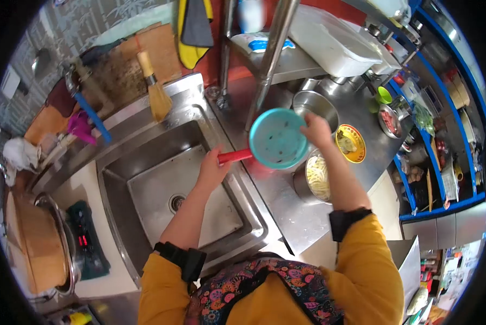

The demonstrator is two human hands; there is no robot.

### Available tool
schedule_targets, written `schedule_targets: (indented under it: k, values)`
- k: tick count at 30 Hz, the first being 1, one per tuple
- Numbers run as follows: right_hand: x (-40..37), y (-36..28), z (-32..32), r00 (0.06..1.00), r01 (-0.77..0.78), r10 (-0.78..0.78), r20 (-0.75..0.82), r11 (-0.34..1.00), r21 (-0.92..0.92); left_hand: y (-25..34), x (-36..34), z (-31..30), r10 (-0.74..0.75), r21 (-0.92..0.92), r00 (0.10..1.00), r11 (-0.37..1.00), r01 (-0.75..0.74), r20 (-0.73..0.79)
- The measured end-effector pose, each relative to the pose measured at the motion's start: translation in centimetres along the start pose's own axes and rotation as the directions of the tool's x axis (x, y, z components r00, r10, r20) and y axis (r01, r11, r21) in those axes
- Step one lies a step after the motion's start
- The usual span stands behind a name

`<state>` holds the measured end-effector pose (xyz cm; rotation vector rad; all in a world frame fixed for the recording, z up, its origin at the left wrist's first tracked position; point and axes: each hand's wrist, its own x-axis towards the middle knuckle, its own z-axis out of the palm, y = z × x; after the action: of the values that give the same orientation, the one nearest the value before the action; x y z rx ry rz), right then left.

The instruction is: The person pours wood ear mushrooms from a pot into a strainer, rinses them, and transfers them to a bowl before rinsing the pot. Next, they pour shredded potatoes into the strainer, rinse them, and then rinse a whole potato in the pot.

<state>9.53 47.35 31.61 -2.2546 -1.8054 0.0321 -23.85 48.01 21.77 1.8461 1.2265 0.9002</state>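
My left hand (213, 167) is closed round a red handle (235, 156) above the right edge of the sink (172, 189). The handle's far end reaches the rim of a round teal bowl (278, 138) with several dark specks inside; a reddish blur shows beneath the bowl. My right hand (317, 130) grips the bowl's right rim. Under my right forearm stands a metal pot (303, 181) with pale strips (317, 176) in it. An orange patterned bowl (356, 154) with food sits just right of that forearm, and another steel pot (321, 103) stands behind my right hand.
A metal post (273, 59) rises behind the teal bowl, by a shelf with a white tub (329, 43). A brush (155, 92) hangs over the sink's back edge. At left are a large pot (37, 244) and a scale with red digits (86, 238). Blue-framed shelves (438, 97) stand at right.
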Motion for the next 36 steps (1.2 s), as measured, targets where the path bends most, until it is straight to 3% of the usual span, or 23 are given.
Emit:
schedule_targets:
  k: [3, 5, 6, 7, 8, 9, 10, 11, 12, 13, 15, 18, 21, 23, 24, 25, 27, 29, 30, 31, 32, 34, 36]
  values:
    - [-2.3, -4.3, -8.0, 0.994, 0.101, -0.106, -0.002, 0.942, 0.321, 2.1, -1.0, -4.2, 0.018, -0.055, 0.970, 0.998, -0.032, -0.242]
    - [-5.1, -7.8, -10.2, 0.977, 0.208, -0.196, -0.080, 0.812, 0.546, -0.3, -3.1, -8.9, -0.113, -0.229, 0.939, 0.973, 0.037, -0.326]
    - [-6.2, -9.8, -9.8, 0.939, 0.341, -0.318, -0.134, 0.805, 0.486, 0.1, -5.2, -11.7, -0.203, -0.224, 0.916, 0.966, 0.130, -0.345]
    - [-7.2, -11.3, -7.4, 0.831, 0.545, -0.452, -0.323, 0.779, 0.310, 0.0, -7.5, -14.0, -0.299, -0.254, 0.880, 0.943, 0.214, -0.369]
    - [-9.2, -13.7, -5.6, 0.860, 0.511, -0.435, -0.269, 0.743, 0.433, -0.4, -9.7, -15.6, -0.336, -0.336, 0.834, 0.921, 0.194, -0.438]
    - [-10.1, -15.5, -1.5, 0.807, 0.587, -0.540, -0.239, 0.689, 0.425, -2.4, -12.2, -16.8, -0.292, -0.278, 0.788, 0.947, 0.160, -0.542]
    - [-11.9, -18.0, 3.4, 0.786, 0.619, -0.473, -0.399, 0.603, 0.504, -0.1, -14.2, -17.3, -0.329, -0.256, 0.720, 0.943, 0.214, -0.611]
    - [-13.6, -19.4, 5.5, 0.847, 0.491, -0.504, -0.166, 0.627, 0.605, -2.4, -17.0, -18.5, -0.295, -0.226, 0.714, 0.955, 0.194, -0.635]
    - [-15.1, -19.9, 13.2, 0.761, 0.575, -0.645, -0.064, 0.627, 0.526, -3.6, -19.6, -19.3, -0.329, -0.208, 0.701, 0.944, 0.255, -0.632]
    - [-17.9, -19.5, 19.6, 0.610, 0.743, -0.786, -0.098, 0.525, 0.414, -4.2, -21.7, -19.9, -0.362, -0.186, 0.688, 0.929, 0.319, -0.628]
    - [-20.1, -17.8, 19.0, 0.162, 0.865, -0.946, 0.282, 0.274, 0.420, -2.5, -24.1, -19.7, -0.353, -0.114, 0.690, 0.923, 0.368, -0.632]
    - [-18.4, -17.6, 20.6, 0.581, 0.726, -0.809, 0.089, 0.565, 0.392, -3.5, -26.8, -19.3, -0.433, -0.041, 0.732, 0.872, 0.487, -0.525]
    - [-17.8, -15.7, 17.8, 0.497, 0.803, -0.866, 0.055, 0.483, 0.348, -2.6, -25.3, -15.0, -0.404, -0.099, 0.822, 0.911, 0.399, -0.402]
    - [-19.1, -15.2, 16.7, 0.556, 0.708, -0.808, 0.195, 0.584, 0.397, -2.5, -23.8, -12.9, -0.378, -0.054, 0.922, 0.926, 0.375, -0.086]
    - [-19.2, -14.7, 15.8, 0.571, 0.663, -0.775, 0.271, 0.630, 0.405, 0.3, -22.0, -11.5, -0.455, -0.069, 0.890, 0.888, 0.455, 0.021]
    - [-18.8, -14.5, 14.9, 0.744, 0.419, -0.613, 0.266, 0.738, 0.529, 3.0, -20.4, -10.4, -0.529, -0.075, 0.839, 0.838, 0.540, 0.128]
    - [-18.5, -13.2, 12.2, 0.872, 0.277, -0.473, 0.127, 0.691, 0.668, 1.3, -18.9, -8.4, -0.449, -0.295, 0.844, 0.797, 0.527, 0.294]
    - [-19.4, -10.8, 11.9, 0.954, 0.232, -0.298, -0.037, 0.652, 0.722, 2.5, -17.4, -6.9, -0.627, -0.172, 0.734, 0.719, 0.674, 0.260]
    - [-18.1, -9.0, 9.1, 0.871, 0.124, -0.401, 0.286, 0.740, 0.661, 2.1, -16.9, -6.3, -0.597, -0.162, 0.746, 0.738, 0.655, 0.295]
    - [-18.8, -7.5, 6.0, 0.815, -0.193, -0.360, 0.454, 0.570, 0.798, 1.2, -16.4, -5.6, -0.559, -0.162, 0.761, 0.761, 0.628, 0.329]
    - [-19.6, -5.1, 5.3, 0.682, -0.424, -0.379, 0.625, 0.491, 0.761, 1.0, -15.8, -4.8, -0.555, -0.215, 0.770, 0.748, 0.627, 0.315]
    - [-22.7, 0.6, 5.6, 0.710, -0.392, -0.354, 0.608, 0.518, 0.760, 2.3, -15.1, -3.7, -0.611, -0.301, 0.738, 0.674, 0.675, 0.286]
    - [-24.7, 5.5, 3.2, 0.607, -0.668, -0.190, 0.772, 0.403, 0.625, 5.1, -14.0, -3.7, -0.718, -0.371, 0.645, 0.542, 0.754, 0.262]
